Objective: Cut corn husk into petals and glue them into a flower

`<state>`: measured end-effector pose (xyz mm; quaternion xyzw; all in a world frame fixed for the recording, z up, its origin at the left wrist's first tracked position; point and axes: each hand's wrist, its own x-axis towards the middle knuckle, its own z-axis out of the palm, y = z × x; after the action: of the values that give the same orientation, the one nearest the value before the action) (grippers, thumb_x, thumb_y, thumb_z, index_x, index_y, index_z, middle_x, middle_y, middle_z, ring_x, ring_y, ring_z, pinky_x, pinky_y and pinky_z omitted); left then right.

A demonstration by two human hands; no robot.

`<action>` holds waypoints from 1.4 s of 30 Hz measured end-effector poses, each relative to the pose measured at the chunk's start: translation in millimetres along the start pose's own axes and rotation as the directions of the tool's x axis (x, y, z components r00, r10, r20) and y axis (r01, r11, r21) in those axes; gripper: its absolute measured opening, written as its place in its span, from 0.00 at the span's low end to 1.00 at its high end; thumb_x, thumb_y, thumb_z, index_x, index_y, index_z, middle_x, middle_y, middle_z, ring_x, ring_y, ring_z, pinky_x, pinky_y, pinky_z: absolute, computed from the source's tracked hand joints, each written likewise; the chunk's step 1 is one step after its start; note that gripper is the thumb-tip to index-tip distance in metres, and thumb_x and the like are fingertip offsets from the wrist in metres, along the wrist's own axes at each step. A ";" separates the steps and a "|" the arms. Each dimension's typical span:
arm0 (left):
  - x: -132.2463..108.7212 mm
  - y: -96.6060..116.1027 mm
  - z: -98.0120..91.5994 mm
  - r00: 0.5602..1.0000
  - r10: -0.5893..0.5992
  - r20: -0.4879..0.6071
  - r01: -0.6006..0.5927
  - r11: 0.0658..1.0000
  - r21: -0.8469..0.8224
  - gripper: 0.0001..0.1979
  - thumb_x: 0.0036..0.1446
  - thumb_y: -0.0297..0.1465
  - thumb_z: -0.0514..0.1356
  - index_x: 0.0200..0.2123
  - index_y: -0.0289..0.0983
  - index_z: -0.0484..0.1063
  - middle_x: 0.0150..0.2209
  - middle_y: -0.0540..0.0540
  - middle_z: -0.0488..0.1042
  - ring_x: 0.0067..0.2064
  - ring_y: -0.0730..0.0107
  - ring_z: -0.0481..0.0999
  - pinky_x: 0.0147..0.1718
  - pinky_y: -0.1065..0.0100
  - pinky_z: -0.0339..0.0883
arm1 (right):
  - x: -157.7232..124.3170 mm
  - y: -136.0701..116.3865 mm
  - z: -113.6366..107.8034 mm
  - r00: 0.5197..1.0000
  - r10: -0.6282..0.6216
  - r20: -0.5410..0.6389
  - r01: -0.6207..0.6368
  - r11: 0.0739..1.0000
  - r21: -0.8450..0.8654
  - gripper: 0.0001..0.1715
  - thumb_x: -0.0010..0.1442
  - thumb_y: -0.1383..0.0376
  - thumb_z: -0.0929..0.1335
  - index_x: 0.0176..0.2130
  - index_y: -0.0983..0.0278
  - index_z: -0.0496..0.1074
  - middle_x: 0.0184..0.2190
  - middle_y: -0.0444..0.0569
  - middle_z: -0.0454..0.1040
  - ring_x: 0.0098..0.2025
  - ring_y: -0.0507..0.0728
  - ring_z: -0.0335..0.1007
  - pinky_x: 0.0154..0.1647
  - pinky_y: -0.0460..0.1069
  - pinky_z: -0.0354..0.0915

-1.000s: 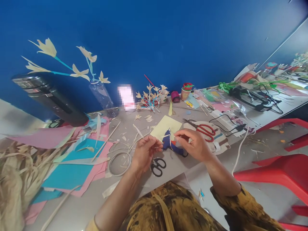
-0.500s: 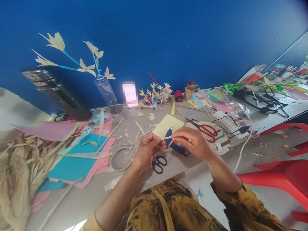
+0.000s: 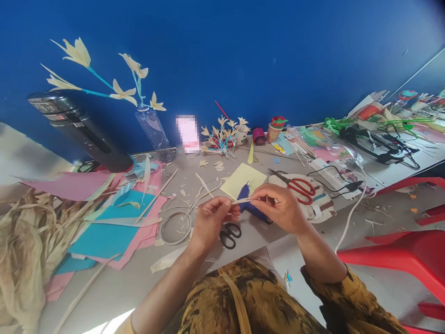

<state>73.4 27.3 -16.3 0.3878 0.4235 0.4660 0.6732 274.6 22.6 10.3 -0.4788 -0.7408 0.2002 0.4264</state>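
Note:
A thin, pale strip [image 3: 241, 201], like dried husk, stretches between my two hands above the table's front. My left hand [image 3: 214, 218] pinches one end between thumb and fingers. At the other end, my right hand [image 3: 278, 206] has its thumb and fingertips closed on the strip. Just behind and below lies a blue glue gun [image 3: 255, 209], its nozzle over a pale yellow sheet [image 3: 239, 178]; my right hand partly covers it. Black-handled scissors [image 3: 230, 235] lie under my left hand, blades hidden. Red-handled scissors [image 3: 301, 188] rest beyond my right hand.
Husk-like flowers stand in a clear bottle [image 3: 153, 132], beside a dark flask [image 3: 86, 134]. Blue and pink sheets [image 3: 104, 241] and a husk pile [image 3: 22, 255] lie left, near a wire coil [image 3: 175, 227]. A power strip [image 3: 333, 178] and red stool [image 3: 410, 253] are right.
My hands have brought the strip's pieces closer in line; a loose end that hung down near my right fingers now lies along the strip. The view has shifted slightly.

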 end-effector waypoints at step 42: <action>-16.9 13.6 3.9 0.973 0.218 -0.081 -0.162 0.885 0.437 0.09 0.54 0.35 0.64 0.26 0.36 0.76 0.24 0.50 0.76 0.27 0.74 0.72 0.30 0.73 0.65 | -12.0 -8.6 11.0 0.952 0.301 0.058 -0.305 0.911 0.277 0.12 0.58 0.61 0.72 0.43 0.63 0.77 0.30 0.45 0.73 0.26 0.50 0.62 0.25 0.46 0.58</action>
<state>69.5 14.2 1.1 0.5349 0.5175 0.4494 0.4940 263.1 9.3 5.0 -0.5203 -0.6246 0.3711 0.4489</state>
